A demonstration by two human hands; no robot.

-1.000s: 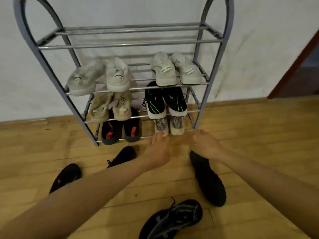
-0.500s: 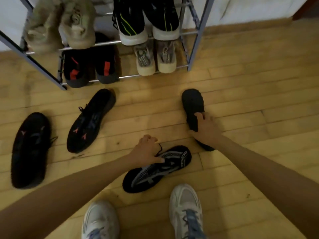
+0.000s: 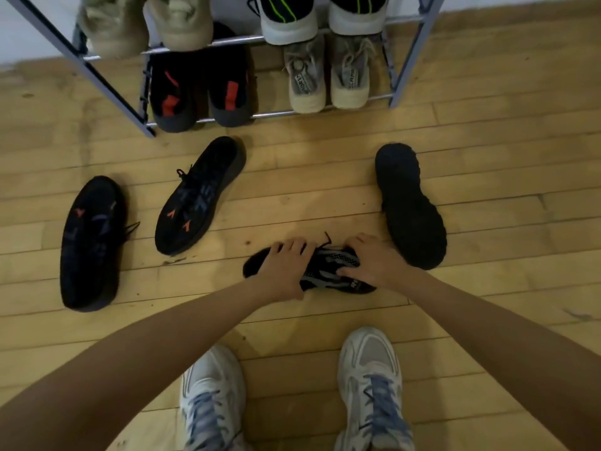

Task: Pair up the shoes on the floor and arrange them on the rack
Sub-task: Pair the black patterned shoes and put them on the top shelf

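- Black-and-grey mesh sneaker (image 3: 328,271) lying crosswise on the wooden floor (image 3: 487,177), just ahead of the white sneakers (image 3: 370,382) worn on the feet.
- Left hand (image 3: 286,271) draped over its left end, fingers curled down around the upper, grip closed on the shoe.
- Right hand (image 3: 370,258) laid on its right end, fingers bent over the laces, thumb pressed to the near side, grip likewise closed on the shoe.
- Sole-up black shoe (image 3: 409,206) just right of the right hand, apart from it.
- Two black sneakers with orange marks on the floor to the left: one (image 3: 198,196) near the rack, the other (image 3: 91,242) farther left.
- Metal shoe rack (image 3: 107,83) at the top; lowest shelf carrying a black-and-red pair (image 3: 198,89) and a beige pair (image 3: 325,76).
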